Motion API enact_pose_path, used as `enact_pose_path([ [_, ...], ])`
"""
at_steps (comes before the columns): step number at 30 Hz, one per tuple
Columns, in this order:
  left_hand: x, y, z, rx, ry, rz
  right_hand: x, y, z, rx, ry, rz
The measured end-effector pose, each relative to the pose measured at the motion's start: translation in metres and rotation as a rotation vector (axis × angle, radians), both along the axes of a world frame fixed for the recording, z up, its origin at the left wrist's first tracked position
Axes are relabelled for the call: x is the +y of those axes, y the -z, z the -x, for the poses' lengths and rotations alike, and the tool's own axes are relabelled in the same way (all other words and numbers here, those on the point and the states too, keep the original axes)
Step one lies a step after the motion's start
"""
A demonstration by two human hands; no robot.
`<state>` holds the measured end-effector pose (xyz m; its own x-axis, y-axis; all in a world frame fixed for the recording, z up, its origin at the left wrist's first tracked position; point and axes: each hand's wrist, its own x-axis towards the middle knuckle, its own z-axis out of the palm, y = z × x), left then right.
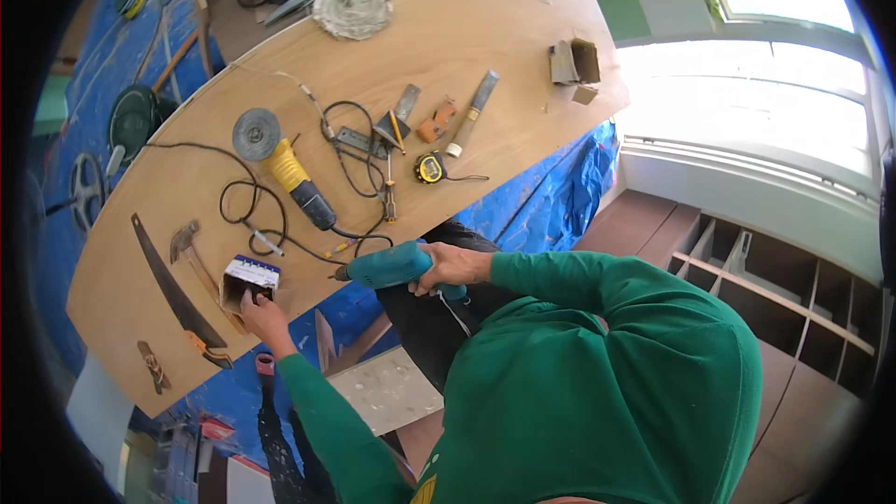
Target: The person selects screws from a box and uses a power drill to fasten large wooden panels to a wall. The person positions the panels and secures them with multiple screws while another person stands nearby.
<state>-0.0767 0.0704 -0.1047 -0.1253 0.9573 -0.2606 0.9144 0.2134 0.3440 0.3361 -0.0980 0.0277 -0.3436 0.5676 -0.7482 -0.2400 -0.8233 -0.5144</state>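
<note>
Near the bench's (504,37) near edge, toward its left end, our left hand (267,319) pokes its fingers into a small open box (252,271), and we cannot tell if they pinch anything; it looks light and easy to squash, so hold its sides softly. Just past that edge our right hand (455,266) grips the blue-green drill (385,267), likely hard and heavy, best held by its handle. Around the box, the saw (171,282) and hammer (195,259) crowd its left, and the yellow grinder's (303,191) black cord (355,235) on the right could catch the drill.
</note>
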Motion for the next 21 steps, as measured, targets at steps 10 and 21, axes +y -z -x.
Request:
enact_pose_path([
  [10,0.013,0.049,0.041,-0.528,0.133,0.195,-0.031,0.003,-0.017,0.043,0.051,0.035],
  [21,-0.037,-0.074,0.030,-0.559,-0.682,0.011,0.001,0.004,-0.038,0.071,0.105,0.137],
])
